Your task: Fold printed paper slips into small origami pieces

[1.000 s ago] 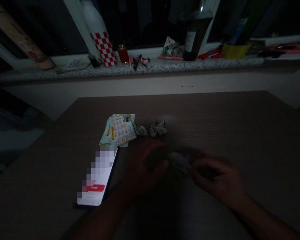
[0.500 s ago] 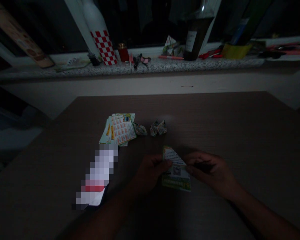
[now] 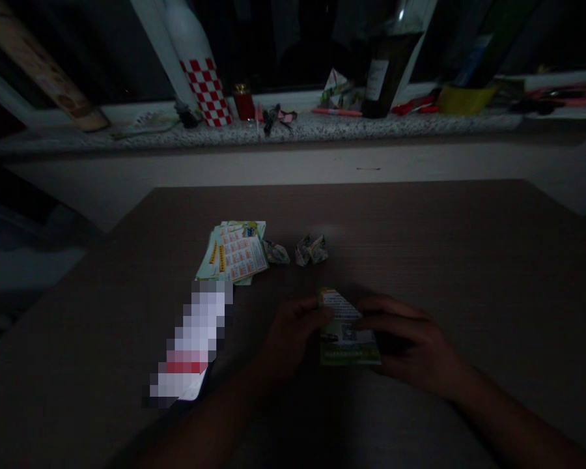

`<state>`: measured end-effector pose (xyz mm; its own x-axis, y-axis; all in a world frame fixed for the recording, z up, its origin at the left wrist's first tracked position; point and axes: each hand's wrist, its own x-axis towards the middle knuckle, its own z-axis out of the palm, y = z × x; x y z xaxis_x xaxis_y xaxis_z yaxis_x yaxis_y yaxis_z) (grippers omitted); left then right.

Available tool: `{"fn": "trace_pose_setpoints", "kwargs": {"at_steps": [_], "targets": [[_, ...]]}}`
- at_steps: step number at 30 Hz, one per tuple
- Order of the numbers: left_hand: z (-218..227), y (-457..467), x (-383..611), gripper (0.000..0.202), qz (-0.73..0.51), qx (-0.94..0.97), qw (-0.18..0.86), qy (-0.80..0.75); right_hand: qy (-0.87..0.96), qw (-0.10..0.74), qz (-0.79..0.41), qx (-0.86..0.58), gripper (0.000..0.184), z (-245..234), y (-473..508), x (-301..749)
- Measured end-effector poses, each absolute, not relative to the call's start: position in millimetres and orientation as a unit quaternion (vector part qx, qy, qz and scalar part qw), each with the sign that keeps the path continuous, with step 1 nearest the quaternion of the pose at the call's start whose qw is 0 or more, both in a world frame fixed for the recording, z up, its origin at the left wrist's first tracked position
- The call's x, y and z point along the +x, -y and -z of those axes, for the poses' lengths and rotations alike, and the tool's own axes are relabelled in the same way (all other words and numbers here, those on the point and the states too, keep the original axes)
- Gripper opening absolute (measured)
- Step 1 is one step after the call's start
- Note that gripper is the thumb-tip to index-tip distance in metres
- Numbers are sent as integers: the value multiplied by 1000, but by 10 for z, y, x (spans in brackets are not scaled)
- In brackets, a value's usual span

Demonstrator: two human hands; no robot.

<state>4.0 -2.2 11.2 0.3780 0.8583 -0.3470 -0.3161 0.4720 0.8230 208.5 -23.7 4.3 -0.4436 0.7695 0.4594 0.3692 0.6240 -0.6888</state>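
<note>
A printed paper slip point(image 3: 344, 342), white and green with a QR code and one slanted upper corner, is between my two hands above the table. My left hand point(image 3: 297, 332) pinches its left edge between thumb and fingers. At the slip's right side, my right hand point(image 3: 410, 335) grips it, with a finger across the front and others behind. Farther back stand small folded paper pieces point(image 3: 311, 250), and another folded piece point(image 3: 276, 252) touches a fanned pile of similar slips point(image 3: 241, 254). Left of my left hand lies a phone point(image 3: 195, 339) with a lit, pixelated screen.
The brown wooden table point(image 3: 420, 228) ends at a pale wall below a speckled stone sill point(image 3: 332, 132). On the sill stand a red-and-white checkered bottle point(image 3: 206, 88), a small red jar point(image 3: 244, 103), a dark labelled bottle point(image 3: 383, 81) and a yellow container point(image 3: 465, 99).
My right hand has shifted its fingers, one now lying across the front of the slip. The slip's lower right corner has swung up and right. The left hand keeps its pinch.
</note>
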Motion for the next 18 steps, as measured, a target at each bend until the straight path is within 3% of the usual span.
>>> {"fn": "trace_pose_setpoints", "kwargs": {"at_steps": [8,18], "targets": [[-83,43,22,20,-398,400,717,-410,755,463,-280,-370,3,-104,241,2030],[-134,100,4,36,-381,469,699,-383,739,460,-283,-403,13,-131,267,1976]]}}
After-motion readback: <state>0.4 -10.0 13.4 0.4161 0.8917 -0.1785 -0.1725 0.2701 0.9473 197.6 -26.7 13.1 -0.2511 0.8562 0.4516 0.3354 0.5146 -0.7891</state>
